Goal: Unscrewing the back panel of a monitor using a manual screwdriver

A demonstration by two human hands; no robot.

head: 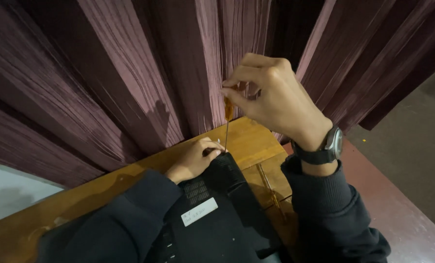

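Right hand [271,97] raised, fingers pinched on amber screwdriver [227,117], tip at far corner of black laptop underside [217,214]. Left hand [194,160] curled, pressing that corner. Table edge [246,129] against maroon curtain [129,73]; open floor rightward.

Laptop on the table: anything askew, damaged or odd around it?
No damage shows. The laptop lies underside up, its far corner at the table edge. A second screwdriver lies loose beside it, near the right sleeve.
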